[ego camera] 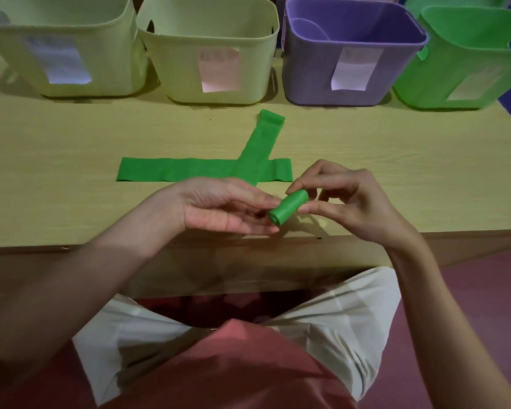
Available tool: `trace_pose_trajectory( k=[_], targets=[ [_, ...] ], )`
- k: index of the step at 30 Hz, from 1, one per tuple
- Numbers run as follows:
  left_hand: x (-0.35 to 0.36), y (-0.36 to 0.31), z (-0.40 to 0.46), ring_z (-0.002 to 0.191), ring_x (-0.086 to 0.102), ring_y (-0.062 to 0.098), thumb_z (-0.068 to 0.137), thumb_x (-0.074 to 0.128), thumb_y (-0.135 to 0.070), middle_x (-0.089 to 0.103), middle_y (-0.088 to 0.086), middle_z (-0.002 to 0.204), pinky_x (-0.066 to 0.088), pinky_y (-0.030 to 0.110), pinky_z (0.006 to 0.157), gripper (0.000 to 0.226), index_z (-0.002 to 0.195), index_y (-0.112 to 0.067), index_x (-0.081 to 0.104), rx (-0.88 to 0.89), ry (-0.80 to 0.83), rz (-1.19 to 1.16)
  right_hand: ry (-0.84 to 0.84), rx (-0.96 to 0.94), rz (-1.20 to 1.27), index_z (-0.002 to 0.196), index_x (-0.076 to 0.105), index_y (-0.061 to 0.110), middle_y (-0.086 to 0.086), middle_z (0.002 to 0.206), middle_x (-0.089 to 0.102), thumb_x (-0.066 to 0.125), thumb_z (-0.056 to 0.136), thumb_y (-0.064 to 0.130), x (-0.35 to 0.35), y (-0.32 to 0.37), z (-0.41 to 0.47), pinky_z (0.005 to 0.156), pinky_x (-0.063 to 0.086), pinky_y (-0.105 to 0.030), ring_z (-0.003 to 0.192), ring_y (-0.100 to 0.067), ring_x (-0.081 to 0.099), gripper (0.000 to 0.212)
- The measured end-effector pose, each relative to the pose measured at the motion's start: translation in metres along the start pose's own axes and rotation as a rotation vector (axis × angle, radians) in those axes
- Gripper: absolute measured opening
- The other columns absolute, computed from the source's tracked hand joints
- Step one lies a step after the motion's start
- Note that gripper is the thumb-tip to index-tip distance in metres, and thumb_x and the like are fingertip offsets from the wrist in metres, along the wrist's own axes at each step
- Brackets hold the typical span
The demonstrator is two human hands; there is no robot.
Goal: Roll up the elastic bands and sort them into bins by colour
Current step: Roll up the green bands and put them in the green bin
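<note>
Head view: at the near edge of the tabletop [71, 178], the right hand [348, 202] has its grip pinched on a rolled green band [288, 207], thumb below, forefinger on top. The left hand [219, 206], at 9 o'clock of the roll, lies with fingers nearly straight, fingertips touching the roll's end. Beyond, towards 12 o'clock, two flat green bands [171, 173] cross on the tabletop. Farthest stand two pale bins [71, 81], a purple bin [313, 84] and, at 2 o'clock, a green bin [443, 81].

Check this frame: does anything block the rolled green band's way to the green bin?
Nothing visible does. The rolled green band, pinched in the right hand, sits above the table; the green bin stands open, far right.
</note>
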State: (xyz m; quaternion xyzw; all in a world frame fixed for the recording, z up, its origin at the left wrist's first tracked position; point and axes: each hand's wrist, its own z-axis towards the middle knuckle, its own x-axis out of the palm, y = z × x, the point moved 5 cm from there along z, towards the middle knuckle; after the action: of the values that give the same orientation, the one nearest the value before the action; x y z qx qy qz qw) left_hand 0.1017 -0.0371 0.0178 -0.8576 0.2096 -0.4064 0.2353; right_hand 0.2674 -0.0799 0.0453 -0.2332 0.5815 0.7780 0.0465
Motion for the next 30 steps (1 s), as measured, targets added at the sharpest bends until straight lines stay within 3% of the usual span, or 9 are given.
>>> trace_pose_trajectory(
  k=[3,6,10,13,16,20,26,30],
  targets=[
    [-0.001,-0.018,0.004,0.085,0.070,0.016,0.067,0.069,-0.003,0.072,0.014,0.093,0.059,0.029,0.075,0.020,0.087,0.002,0.072,0.014,-0.119,0.122,-0.020,-0.017,-0.035,0.105,0.070,0.010,-0.010,0.092,0.057,0.076,0.076,0.011,-0.006,-0.007,0.013,0.067,0.046,-0.028,0.079,-0.017,0.054,0.029],
    [-0.006,-0.039,0.007,0.088,0.070,0.017,0.067,0.069,-0.007,0.073,0.013,0.097,0.057,0.026,0.080,0.030,0.097,-0.001,0.068,0.106,-0.257,0.310,-0.060,-0.030,-0.101,0.104,0.070,0.013,-0.010,0.092,0.055,0.076,0.075,0.016,-0.016,-0.017,0.030,0.062,0.047,-0.037,0.078,-0.017,0.053,0.030],
    [-0.015,-0.073,0.013,0.085,0.071,0.017,0.070,0.073,-0.004,0.074,0.010,0.091,0.057,0.021,0.074,0.026,0.096,-0.004,0.071,0.251,-0.402,0.495,-0.099,-0.030,-0.120,0.104,0.069,0.016,-0.011,0.093,0.055,0.078,0.074,0.014,-0.031,-0.030,0.057,0.060,0.047,-0.036,0.075,-0.021,0.054,0.031],
    [-0.023,-0.099,0.027,0.084,0.072,0.017,0.065,0.075,-0.005,0.075,0.009,0.089,0.058,0.023,0.075,0.028,0.093,-0.006,0.072,0.284,-0.470,0.507,-0.110,-0.010,-0.124,0.108,0.068,0.013,-0.009,0.097,0.057,0.077,0.076,0.009,-0.044,-0.044,0.079,0.063,0.049,-0.037,0.078,-0.023,0.054,0.034],
    [-0.030,-0.119,0.042,0.079,0.072,0.015,0.066,0.075,-0.002,0.075,0.008,0.085,0.057,0.022,0.070,0.025,0.091,-0.006,0.072,0.286,-0.529,0.445,-0.142,0.004,-0.086,0.117,0.064,0.009,-0.012,0.099,0.058,0.074,0.080,0.008,-0.059,-0.055,0.095,0.067,0.049,-0.031,0.082,-0.023,0.056,0.038],
    [-0.034,-0.137,0.058,0.073,0.071,0.014,0.069,0.076,-0.001,0.075,0.006,0.081,0.055,0.019,0.066,0.021,0.089,-0.008,0.072,0.260,-0.618,0.417,-0.293,0.065,-0.031,0.124,0.060,0.005,-0.011,0.102,0.061,0.069,0.087,0.012,-0.088,-0.063,0.104,0.070,0.047,-0.026,0.088,-0.020,0.058,0.039],
    [-0.004,-0.167,0.069,0.061,0.068,0.007,0.069,0.077,0.002,0.073,-0.003,0.066,0.054,0.016,0.061,0.020,0.084,-0.010,0.072,0.271,-0.687,0.470,-0.578,0.093,-0.075,0.121,0.060,0.003,-0.011,0.103,0.062,0.063,0.093,0.012,-0.151,-0.053,0.096,0.065,0.051,-0.048,0.092,-0.020,0.059,0.030],
    [0.028,-0.193,0.077,0.064,0.069,0.010,0.067,0.079,0.002,0.073,-0.002,0.069,0.057,0.019,0.066,0.020,0.080,-0.013,0.073,0.283,-0.696,0.488,-0.642,0.132,-0.131,0.125,0.055,0.000,-0.013,0.105,0.062,0.062,0.093,0.012,-0.191,-0.042,0.090,0.068,0.053,-0.042,0.092,-0.022,0.060,0.034]
  ],
)
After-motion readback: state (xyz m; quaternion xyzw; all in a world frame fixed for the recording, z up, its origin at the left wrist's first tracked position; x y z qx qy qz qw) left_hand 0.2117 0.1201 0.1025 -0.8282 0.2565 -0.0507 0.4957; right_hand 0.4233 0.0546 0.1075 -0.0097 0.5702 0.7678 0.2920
